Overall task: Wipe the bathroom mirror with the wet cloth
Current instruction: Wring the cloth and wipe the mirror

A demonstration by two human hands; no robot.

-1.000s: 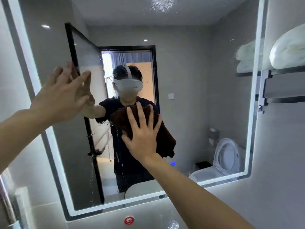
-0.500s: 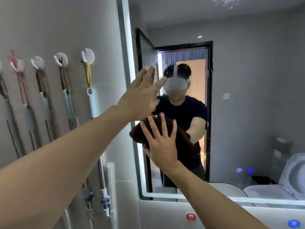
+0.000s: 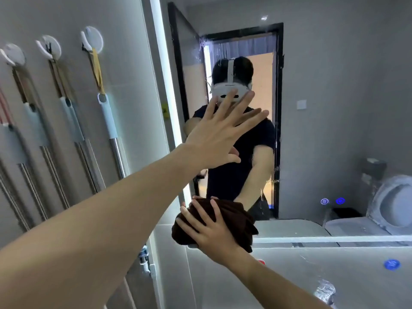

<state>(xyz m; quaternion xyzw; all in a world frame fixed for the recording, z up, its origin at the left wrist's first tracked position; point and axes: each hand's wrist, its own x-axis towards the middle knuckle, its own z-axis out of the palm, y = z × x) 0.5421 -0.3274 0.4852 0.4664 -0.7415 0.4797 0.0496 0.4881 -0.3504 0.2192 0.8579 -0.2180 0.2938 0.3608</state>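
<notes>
The lit-edged bathroom mirror [image 3: 334,119] fills the right side of the head view. A dark brown cloth [image 3: 234,216] is pressed flat against the mirror's lower left corner, over the lit bottom edge. My right hand [image 3: 208,234] lies spread on the cloth, holding it to the glass. My left hand [image 3: 223,132] is raised above it with fingers spread, flat against or just in front of the glass, holding nothing. Water streaks and droplets show on the glass near the reflected doorway.
Several mops and brooms [image 3: 107,121] hang from white wall hooks on the tiled wall left of the mirror. A wall panel below the mirror carries a blue button [image 3: 392,264]. The mirror reflects a person, a door and a toilet.
My right hand has slid the cloth downward to the mirror's bottom left corner. My left hand has shifted right and slightly down along the glass. The view has tilted a little.
</notes>
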